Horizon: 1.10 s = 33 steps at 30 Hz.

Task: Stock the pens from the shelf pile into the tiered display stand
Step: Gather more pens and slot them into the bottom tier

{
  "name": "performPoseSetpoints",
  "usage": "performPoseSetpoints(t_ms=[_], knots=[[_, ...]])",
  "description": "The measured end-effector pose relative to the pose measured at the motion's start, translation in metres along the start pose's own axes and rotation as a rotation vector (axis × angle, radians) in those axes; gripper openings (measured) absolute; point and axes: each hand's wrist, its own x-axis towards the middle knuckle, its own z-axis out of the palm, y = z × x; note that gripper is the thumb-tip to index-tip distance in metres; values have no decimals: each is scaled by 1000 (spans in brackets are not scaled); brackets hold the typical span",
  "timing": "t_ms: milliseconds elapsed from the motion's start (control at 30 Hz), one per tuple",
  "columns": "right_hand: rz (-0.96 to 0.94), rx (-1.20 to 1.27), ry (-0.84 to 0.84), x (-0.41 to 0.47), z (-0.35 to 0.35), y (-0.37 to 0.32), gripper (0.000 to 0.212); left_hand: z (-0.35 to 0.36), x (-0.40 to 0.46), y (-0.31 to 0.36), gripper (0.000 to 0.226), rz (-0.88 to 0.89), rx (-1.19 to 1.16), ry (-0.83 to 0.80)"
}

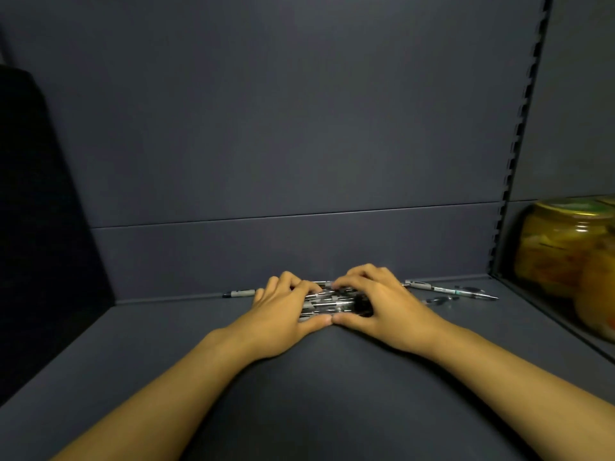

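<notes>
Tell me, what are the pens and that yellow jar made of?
The pens look like clear and grey plastic with shiny glints, probably some metal tips. Both hands, left and right, gather them. The jar seems to be glass: it is see-through, glossy, with bright highlights.

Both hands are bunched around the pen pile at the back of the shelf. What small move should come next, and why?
Probably lift the bundle: the left hand and right hand already curl around the pens, thumbs meeting in front. No display stand is in view.
</notes>
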Motion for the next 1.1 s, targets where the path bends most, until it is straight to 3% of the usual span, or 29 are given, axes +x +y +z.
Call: performPoseSetpoints(t_ms=[367, 567, 800, 1100], knots=[[-24, 171, -54, -6, 2, 1, 59, 5, -13, 11, 53, 46, 6, 17], [-11, 281, 12, -8, 4, 0, 29, 3, -11, 17, 63, 9, -42, -35], [8, 365, 73, -8, 3, 0, 21, -2, -10, 24, 66, -5, -10, -130], [176, 375, 142, -9, -7, 17, 29, -4, -11, 23, 68, -16, 21, -156]])
